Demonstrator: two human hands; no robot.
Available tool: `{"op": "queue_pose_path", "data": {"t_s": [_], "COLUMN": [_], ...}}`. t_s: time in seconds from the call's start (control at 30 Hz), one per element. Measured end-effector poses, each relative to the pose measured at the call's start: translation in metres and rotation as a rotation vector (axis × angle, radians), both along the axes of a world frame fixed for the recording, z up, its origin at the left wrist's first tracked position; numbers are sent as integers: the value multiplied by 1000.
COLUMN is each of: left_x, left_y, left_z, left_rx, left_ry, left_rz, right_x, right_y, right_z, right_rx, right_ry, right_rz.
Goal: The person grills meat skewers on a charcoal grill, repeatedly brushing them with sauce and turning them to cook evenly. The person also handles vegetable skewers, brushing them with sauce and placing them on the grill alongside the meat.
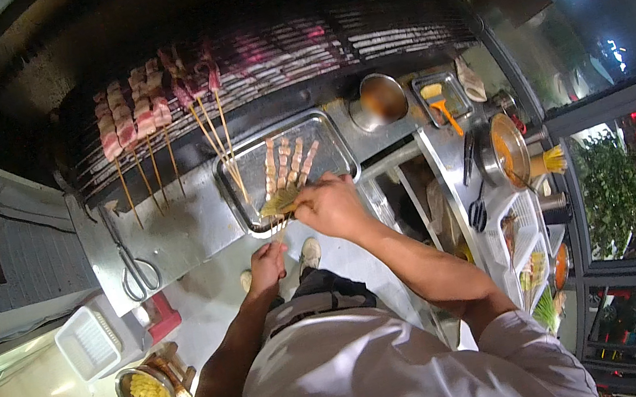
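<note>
Bamboo sticks of several small meat skewers (289, 162) are gripped in my left hand (266, 266) at the near edge of a rectangular metal tray (344, 146). Their meat ends fan out over the tray. My right hand (329, 206) holds a brush (280, 201) with yellowish bristles, which lies across the lower part of the skewers. Whether its bristles touch the meat is hard to tell. Beyond the tray, fatty meat skewers (132, 113) and darker red meat skewers (197, 82) lie on a charcoal grill (281, 61). Sticks of the red ones reach over the tray's left side.
Metal scissors (139, 278) rest on the counter's left end. Right of the tray stand a sauce pot (382, 98), a small tray with an orange-handled brush (441, 108), a larger sauce pan (506, 146) and white baskets (520, 220). Low left is a bowl of yellow skewers (148, 391).
</note>
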State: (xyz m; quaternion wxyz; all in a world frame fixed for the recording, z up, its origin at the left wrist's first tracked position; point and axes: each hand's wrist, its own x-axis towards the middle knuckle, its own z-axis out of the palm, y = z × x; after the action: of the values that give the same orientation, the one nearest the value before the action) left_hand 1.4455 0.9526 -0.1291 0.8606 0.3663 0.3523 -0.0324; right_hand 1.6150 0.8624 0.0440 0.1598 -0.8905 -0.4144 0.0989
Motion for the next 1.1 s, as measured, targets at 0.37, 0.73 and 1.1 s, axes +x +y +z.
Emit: {"op": "queue_pose_path", "data": {"t_s": [0.37, 0.73, 1.1], "left_x": [1, 5, 8], "left_y": [-5, -8, -10], "left_z": [-16, 15, 21], "left_rx": [74, -6, -68], "left_ry": [-4, 37, 96], "left_rz": [22, 22, 49], "right_x": [60, 93, 264], "right_y": [29, -85, -110], "right_z": [-23, 20, 11], "right_rx": [-8, 390, -204], "right_ry": [-102, 218, 12], "right_rz": [-50, -308, -381]}}
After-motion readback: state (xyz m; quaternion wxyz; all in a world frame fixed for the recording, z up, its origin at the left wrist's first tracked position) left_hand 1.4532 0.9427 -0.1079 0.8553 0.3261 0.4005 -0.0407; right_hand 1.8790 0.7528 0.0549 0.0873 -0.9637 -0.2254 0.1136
